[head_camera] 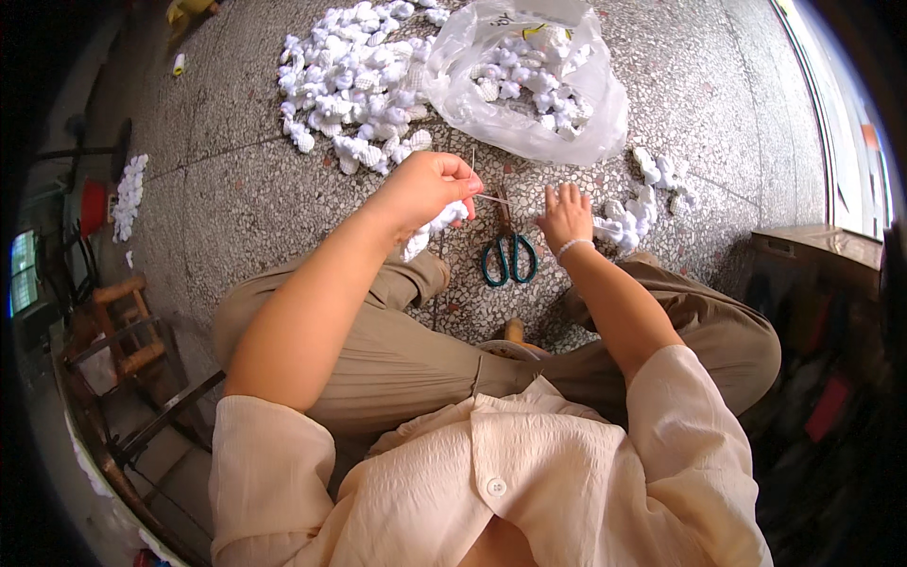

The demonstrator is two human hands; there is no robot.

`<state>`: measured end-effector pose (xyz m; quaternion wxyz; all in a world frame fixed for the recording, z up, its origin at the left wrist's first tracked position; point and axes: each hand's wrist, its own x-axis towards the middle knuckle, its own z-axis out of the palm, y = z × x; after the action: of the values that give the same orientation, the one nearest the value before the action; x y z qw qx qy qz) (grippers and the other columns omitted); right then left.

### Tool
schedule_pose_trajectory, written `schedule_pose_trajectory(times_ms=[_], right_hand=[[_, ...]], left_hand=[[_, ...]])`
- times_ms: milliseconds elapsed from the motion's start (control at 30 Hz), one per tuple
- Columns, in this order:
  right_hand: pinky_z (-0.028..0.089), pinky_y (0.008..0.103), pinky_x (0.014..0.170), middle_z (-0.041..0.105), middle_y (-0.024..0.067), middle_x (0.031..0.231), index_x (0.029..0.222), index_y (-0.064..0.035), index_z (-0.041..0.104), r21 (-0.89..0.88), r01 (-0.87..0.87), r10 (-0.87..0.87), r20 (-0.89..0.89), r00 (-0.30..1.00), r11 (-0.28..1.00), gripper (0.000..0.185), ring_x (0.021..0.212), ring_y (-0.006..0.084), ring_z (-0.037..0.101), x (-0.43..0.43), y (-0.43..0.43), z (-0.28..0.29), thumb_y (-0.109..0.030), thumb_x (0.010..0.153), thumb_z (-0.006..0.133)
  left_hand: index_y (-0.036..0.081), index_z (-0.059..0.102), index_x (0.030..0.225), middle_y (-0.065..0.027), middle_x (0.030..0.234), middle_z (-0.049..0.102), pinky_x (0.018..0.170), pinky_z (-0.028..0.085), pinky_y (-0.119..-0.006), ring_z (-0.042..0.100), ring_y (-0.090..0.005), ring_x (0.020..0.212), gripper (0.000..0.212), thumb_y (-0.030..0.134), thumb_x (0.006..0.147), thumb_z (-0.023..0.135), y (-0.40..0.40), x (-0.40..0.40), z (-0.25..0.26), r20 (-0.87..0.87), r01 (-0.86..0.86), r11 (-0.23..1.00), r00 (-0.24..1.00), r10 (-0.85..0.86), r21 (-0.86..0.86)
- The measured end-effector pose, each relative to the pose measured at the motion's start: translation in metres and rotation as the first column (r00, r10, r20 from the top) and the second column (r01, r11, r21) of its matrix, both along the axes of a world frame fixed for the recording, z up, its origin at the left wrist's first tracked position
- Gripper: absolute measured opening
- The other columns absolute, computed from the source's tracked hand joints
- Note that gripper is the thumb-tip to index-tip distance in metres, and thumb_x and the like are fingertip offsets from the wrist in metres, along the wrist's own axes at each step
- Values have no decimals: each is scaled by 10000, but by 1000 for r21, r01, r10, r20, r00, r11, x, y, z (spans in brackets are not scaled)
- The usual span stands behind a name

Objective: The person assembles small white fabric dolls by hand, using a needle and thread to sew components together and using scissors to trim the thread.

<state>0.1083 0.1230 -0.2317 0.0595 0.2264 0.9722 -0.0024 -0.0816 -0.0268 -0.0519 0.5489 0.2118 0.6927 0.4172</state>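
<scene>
My left hand (432,186) pinches a thin needle (473,159) that points up between thumb and forefinger. A white fabric piece (425,234) hangs under the same palm. From these fingers a white thread (496,200) runs across to my right hand (567,216), whose fingers are extended and slightly blurred. Whether its thumb grips the thread cannot be made out. Just beyond the right hand, a strung bunch of white fabric pieces (627,220) trails along the floor. Between my hands lie scissors with green handles (509,259), blades pointing away from me.
A big heap of white fabric pieces (354,78) covers the terrazzo floor (227,163) ahead. Beside it, a clear plastic bag (453,71) holds more. More white pieces (130,195) lie far left, near a wooden chair (124,326). At right stands a wooden cabinet (815,241).
</scene>
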Motion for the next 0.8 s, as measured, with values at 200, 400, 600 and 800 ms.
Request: schedule_pose_trajectory(times_ms=[200, 400, 600, 800], right_hand=[[451, 390, 849, 529, 178, 1079, 1157, -17, 435, -565, 217, -59, 284, 957, 796, 516, 926, 343, 582, -10, -64, 17, -349, 801, 606], [433, 406, 832, 495, 190, 1076, 1289, -41, 350, -718, 299, -580, -175, 796, 628, 623, 1006, 346, 510, -9, -76, -21, -149, 750, 644], [446, 406, 780, 515, 161, 1021, 1019, -16, 465, -654, 629, -724, 175, 667, 420, 403, 952, 335, 527, 8, -73, -34, -203, 738, 685], [492, 391, 784, 558, 161, 964, 950, -15, 471, -382, 549, -453, 316, 834, 743, 556, 989, 315, 548, 13, -96, -50, -409, 678, 754]], left_hand=[[-35, 609, 888, -114, 715, 655, 588, 454, -261, 615, -139, 654, 88, 11, 819, 579, -22, 1, -77, -95, 4, 966, 995, -30, -259], [-23, 633, 855, -115, 680, 653, 530, 433, -258, 587, -128, 588, 108, 69, 806, 608, -20, -11, -83, -121, 1, 923, 991, -52, -385], [-17, 630, 841, -116, 673, 643, 501, 456, -268, 589, -150, 574, 117, 92, 799, 622, -23, -18, -94, 131, -118, 902, 973, 188, -416], [-35, 633, 844, -142, 659, 636, 431, 456, -277, 572, -171, 480, 118, 62, 778, 639, -18, -18, -98, 244, -202, 897, 918, 314, -393]])
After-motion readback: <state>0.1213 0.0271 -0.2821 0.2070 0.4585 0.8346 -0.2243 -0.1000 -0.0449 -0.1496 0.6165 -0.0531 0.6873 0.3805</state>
